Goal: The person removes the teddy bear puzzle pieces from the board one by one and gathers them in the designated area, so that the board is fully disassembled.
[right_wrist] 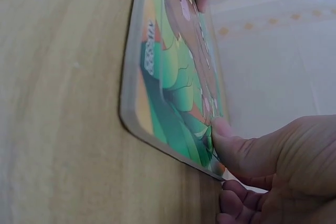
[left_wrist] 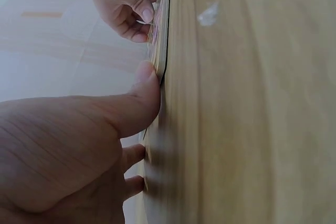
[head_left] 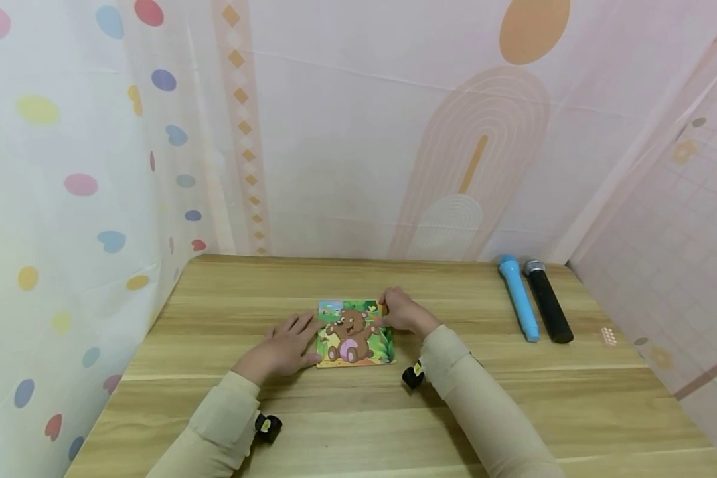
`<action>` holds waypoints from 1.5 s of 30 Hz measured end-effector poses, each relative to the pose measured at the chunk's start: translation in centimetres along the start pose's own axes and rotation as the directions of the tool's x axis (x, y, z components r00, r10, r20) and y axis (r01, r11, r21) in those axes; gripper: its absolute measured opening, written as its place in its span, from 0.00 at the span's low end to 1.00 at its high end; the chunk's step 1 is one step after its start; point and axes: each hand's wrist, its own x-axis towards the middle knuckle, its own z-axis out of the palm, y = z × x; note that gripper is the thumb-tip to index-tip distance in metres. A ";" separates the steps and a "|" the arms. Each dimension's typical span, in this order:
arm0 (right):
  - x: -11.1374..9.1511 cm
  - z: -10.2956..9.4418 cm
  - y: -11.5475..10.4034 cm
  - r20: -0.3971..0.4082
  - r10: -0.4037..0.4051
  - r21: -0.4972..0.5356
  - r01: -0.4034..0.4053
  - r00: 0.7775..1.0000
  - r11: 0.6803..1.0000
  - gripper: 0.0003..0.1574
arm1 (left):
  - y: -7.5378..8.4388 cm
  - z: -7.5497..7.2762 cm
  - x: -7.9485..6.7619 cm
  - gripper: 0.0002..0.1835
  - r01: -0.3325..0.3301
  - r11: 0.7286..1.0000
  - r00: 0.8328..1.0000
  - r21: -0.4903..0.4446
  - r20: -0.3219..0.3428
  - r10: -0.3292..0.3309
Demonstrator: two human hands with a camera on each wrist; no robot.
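Observation:
A thin, square bear puzzle [head_left: 349,348] lies on the wooden table, its picture showing a brown bear among green leaves. At its left edge, my left hand [head_left: 283,348] rests with fingers spread; the thumb [left_wrist: 139,100] touches the board's side in the left wrist view. My right hand [head_left: 401,311] grips the upper right edge. In the right wrist view, its thumb [right_wrist: 233,148] presses on the picture side while the other fingers curl at the outer edge. Cut lines and a raised border show on the puzzle [right_wrist: 173,72] there.
A blue microphone [head_left: 520,299] and a black microphone [head_left: 550,302] lie side by side at the table's back right. Near the right edge is a small pink dotted patch [head_left: 609,336]. Patterned curtains [head_left: 334,133] hang behind and along both sides of the table [head_left: 346,425].

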 end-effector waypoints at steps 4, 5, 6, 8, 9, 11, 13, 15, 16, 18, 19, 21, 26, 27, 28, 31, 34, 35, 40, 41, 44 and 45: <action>0.1 0.0 -0.1 0.003 0.008 0.006 -0.008 1.000 1.000 0.25 | 0.1 -0.1 0.0 0.37 -0.002 1.000 1.000 0.000 -0.009 0.002; 0.1 0.0 -0.1 0.003 0.010 0.010 -0.010 1.000 1.000 0.25 | 0.0 -0.1 0.0 0.37 -0.002 1.000 1.000 0.001 -0.011 0.002; 0.1 0.0 -0.1 0.003 0.012 0.016 -0.012 1.000 1.000 0.25 | 0.0 -0.1 0.1 0.36 -0.005 1.000 1.000 0.006 -0.013 0.005; 0.2 0.1 0.0 0.003 0.014 0.015 -0.014 1.000 1.000 0.25 | -0.3 0.3 0.2 0.36 -0.013 1.000 1.000 0.018 -0.018 0.013; 0.2 0.1 0.0 0.002 0.012 0.016 -0.012 1.000 1.000 0.25 | -0.4 0.4 0.3 0.36 -0.014 1.000 1.000 0.026 -0.014 0.014; 0.2 0.2 0.0 -0.002 0.009 0.013 -0.009 1.000 1.000 0.25 | -1.0 1.0 0.7 0.36 -0.024 0.999 0.999 0.038 -0.022 0.025; 0.3 0.3 0.0 -0.007 0.007 0.015 -0.007 1.000 1.000 0.25 | -1.5 1.5 1.0 0.36 -0.033 0.998 0.999 0.047 -0.032 0.034; 0.3 0.3 0.0 -0.010 0.010 0.028 -0.010 1.000 1.000 0.25 | -1.8 1.8 1.2 0.36 -0.034 0.998 0.999 0.049 -0.040 0.036; 0.3 0.3 0.0 -0.012 0.013 0.034 -0.013 1.000 0.999 0.24 | -2.0 2.0 1.4 0.36 -0.037 0.998 0.998 0.051 -0.049 0.040; 0.3 0.4 0.1 -0.012 0.016 0.039 -0.016 1.000 0.999 0.24 | -1.8 2.0 1.3 0.37 -0.031 0.998 0.998 0.051 -0.045 0.034; 0.3 0.4 0.1 -0.011 0.017 0.039 -0.016 1.000 0.999 0.24 | -1.7 1.9 1.3 0.37 -0.025 0.998 0.999 0.052 -0.038 0.027; 0.3 0.4 0.1 -0.006 0.017 0.039 -0.017 1.000 0.999 0.24 | -1.4 1.6 1.0 0.38 -0.016 0.998 0.999 0.054 -0.027 0.017; 0.3 0.4 0.2 -0.003 0.013 0.046 -0.013 1.000 0.999 0.24 | -0.6 0.7 0.4 0.38 -0.010 0.999 1.000 0.032 -0.014 0.011; 0.3 0.4 0.2 -0.004 0.010 0.047 -0.010 1.000 0.999 0.24 | -0.4 0.6 0.3 0.38 -0.011 1.000 1.000 0.028 -0.015 0.012; 0.3 0.4 0.2 -0.006 0.008 0.048 -0.008 1.000 0.999 0.24 | -0.4 0.5 0.3 0.38 -0.010 1.000 1.000 0.027 -0.014 0.011; 0.2 0.3 0.1 -0.009 0.000 0.047 0.000 1.000 0.999 0.24 | -0.5 0.5 0.4 0.38 -0.004 1.000 1.000 0.030 -0.003 0.004; 0.2 0.2 0.1 -0.009 -0.010 0.043 0.010 1.000 0.999 0.24 | -0.9 1.0 0.9 0.40 0.013 0.999 1.000 0.036 0.008 -0.014; 0.2 0.2 0.0 -0.008 -0.013 0.043 0.014 1.000 0.999 0.24 | -1.0 1.1 1.1 0.40 0.019 0.999 1.000 0.037 0.011 -0.020; 0.1 0.2 0.0 -0.006 -0.024 0.039 0.025 1.000 0.999 0.24 | -1.5 1.6 1.6 0.43 0.035 0.999 0.999 0.028 -0.002 -0.035; 0.0 0.3 0.0 -0.003 -0.027 0.039 0.027 1.000 0.999 0.24 | -1.6 1.7 1.7 0.44 0.036 0.999 0.999 0.028 -0.006 -0.036; -0.1 0.3 -0.2 0.006 -0.040 0.030 0.040 0.999 0.999 0.24 | -1.6 1.6 1.8 0.46 0.042 0.999 0.999 0.018 -0.014 -0.042; -0.1 0.3 -0.2 0.007 -0.048 0.024 0.048 0.999 0.999 0.24 | -1.6 1.5 1.8 0.47 0.042 0.999 0.999 0.014 -0.018 -0.042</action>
